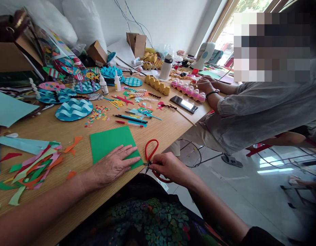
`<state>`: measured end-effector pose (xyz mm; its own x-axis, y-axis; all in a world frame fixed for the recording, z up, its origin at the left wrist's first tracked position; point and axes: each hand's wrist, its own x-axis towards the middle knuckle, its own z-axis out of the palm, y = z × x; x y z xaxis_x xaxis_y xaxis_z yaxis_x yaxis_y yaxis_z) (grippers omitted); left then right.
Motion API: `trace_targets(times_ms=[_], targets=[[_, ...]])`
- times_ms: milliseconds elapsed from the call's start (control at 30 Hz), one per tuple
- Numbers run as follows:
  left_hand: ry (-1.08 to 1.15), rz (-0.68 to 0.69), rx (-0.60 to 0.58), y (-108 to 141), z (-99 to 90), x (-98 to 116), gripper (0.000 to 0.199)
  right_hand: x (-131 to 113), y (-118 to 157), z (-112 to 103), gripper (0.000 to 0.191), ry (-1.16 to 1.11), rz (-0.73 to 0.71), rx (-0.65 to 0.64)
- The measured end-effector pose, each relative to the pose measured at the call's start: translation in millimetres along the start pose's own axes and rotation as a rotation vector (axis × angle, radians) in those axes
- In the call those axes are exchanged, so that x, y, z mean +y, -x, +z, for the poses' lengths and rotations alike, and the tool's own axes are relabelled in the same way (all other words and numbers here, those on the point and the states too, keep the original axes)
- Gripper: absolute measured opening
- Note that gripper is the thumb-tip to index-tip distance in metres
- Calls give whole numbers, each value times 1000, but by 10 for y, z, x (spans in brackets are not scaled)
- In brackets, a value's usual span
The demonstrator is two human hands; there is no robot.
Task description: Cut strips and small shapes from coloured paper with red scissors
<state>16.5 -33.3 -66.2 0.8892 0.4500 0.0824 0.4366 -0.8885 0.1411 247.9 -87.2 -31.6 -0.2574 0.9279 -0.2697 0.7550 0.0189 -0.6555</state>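
Note:
My left hand lies flat on a green sheet of paper, its fingers stretched toward the right edge. The sheet rests at the front edge of the wooden table. Just right of it, my right hand is closed round a pair of red-handled scissors. The fingers grip them near the pivot, and the short metal blades point down toward the sheet's near right corner. One red loop stands up above the hand, the other hangs below it. Whether the blades touch the paper I cannot tell.
Paper strips lie in a heap at left. Beyond the sheet are pens, confetti, a blue wavy disc, glue bottles and a phone. A co-worker sits at right, hands by a pink egg carton.

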Motion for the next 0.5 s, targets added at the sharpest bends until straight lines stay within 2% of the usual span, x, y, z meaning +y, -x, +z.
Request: trace_targets(times_ms=[500], targets=[[22, -10, 7, -8, -13, 31, 39, -71, 13, 24, 19, 53, -32, 27]])
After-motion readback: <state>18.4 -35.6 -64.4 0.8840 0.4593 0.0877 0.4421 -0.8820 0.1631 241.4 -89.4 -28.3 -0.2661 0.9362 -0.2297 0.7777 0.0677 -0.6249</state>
